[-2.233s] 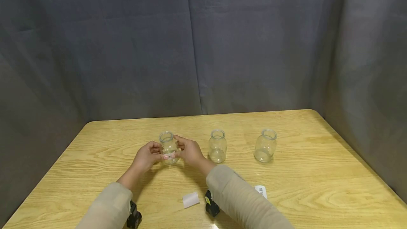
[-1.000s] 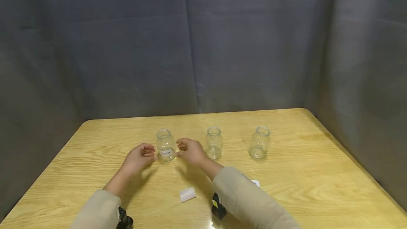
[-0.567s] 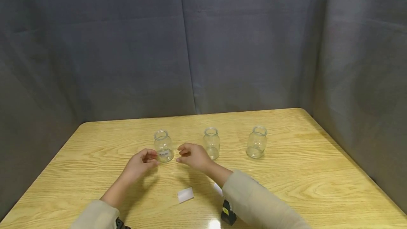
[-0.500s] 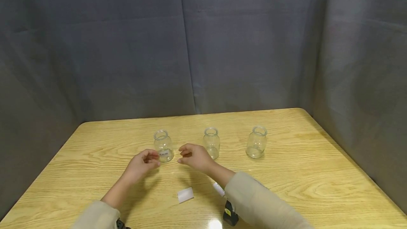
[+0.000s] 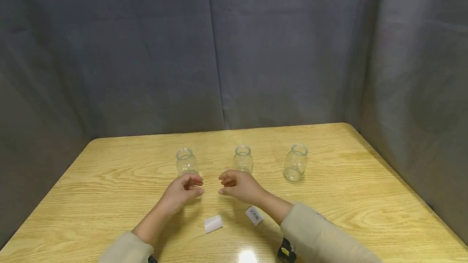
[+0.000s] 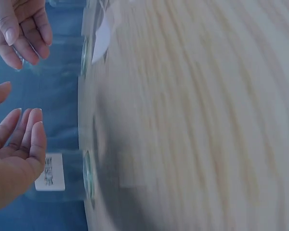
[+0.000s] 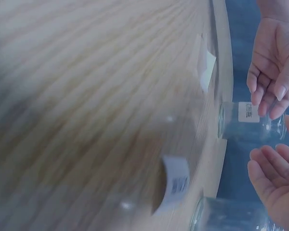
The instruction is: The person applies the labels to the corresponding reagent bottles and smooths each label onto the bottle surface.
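Here, two hands (image 5: 180, 193) (image 5: 244, 187), three jars (image 5: 187, 164) (image 5: 243, 162) (image 5: 295, 166), two slips (image 5: 213, 224) (image 5: 254, 215)

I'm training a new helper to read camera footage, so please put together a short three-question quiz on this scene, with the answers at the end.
1. Count: how many clear, rounded glass jars stand on the pale yellow wood-grain table?
2. True or false: the person's bare left hand and bare right hand are apart, and neither grips anything.
3. Multiple choice: which jar, seen from the person's side, visibly bears a white rectangular printed label?
A. The left jar
B. The middle jar
C. The right jar

Key:
1. Three.
2. True; a gap separates the fingertips.
3. A; both wrist views show it.
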A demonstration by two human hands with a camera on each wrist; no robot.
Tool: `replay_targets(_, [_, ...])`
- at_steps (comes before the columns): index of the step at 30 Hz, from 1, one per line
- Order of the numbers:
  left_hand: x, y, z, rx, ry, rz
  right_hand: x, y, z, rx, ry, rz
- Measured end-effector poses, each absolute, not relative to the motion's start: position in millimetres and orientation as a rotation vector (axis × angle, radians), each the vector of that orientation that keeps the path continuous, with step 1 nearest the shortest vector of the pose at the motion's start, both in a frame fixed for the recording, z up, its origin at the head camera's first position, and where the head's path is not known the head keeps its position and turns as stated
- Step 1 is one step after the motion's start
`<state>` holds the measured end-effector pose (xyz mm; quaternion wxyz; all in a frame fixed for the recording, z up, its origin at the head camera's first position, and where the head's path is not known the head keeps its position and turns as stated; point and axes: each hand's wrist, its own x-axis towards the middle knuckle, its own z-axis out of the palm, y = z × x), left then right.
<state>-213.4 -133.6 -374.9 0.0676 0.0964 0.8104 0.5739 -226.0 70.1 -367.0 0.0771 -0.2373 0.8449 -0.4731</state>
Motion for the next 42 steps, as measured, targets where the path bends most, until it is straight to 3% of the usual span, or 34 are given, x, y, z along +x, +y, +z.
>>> replay_targets(23, [-207.8, -91.8, -385.3, 0.510, 2.263, 1.612, -197.2, 130.2, -377.9, -0.607, 2.511, -1.371])
replay_targets(42, [-210.1, -58.7, -388.7, 0.544, 2.274, 1.402, -181.0, 146.0, -382.7, -0.451, 2.293, -1.479])
